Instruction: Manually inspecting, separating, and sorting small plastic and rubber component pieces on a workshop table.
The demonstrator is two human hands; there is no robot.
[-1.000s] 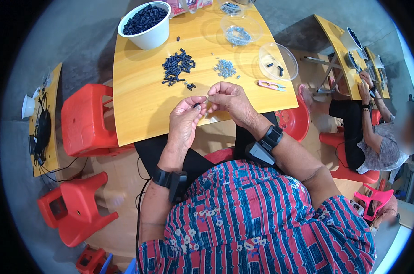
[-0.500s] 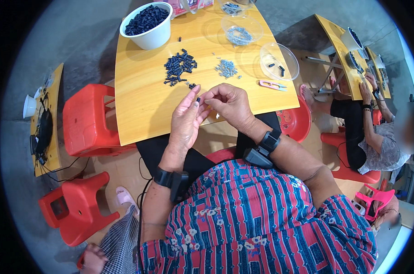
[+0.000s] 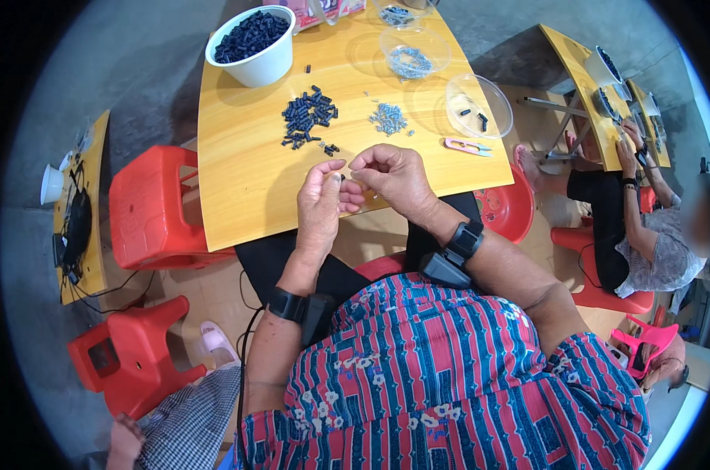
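Left hand [image 3: 320,207] holds one black piece [image 3: 342,178]; right hand [image 3: 402,182] pinches narrowly, contents unclear; the table [image 3: 241,172] bears three clear bowls [image 3: 492,102], one bucket [image 3: 256,73].

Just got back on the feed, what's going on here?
A seated person is working with small parts over the near edge of a yellow table. The left hand holds a small dark piece; the right hand is pinched close beside it, its contents too small to tell. Ahead lie a pile of dark pieces and a pile of pale bits, with pink-handled snips to the right.
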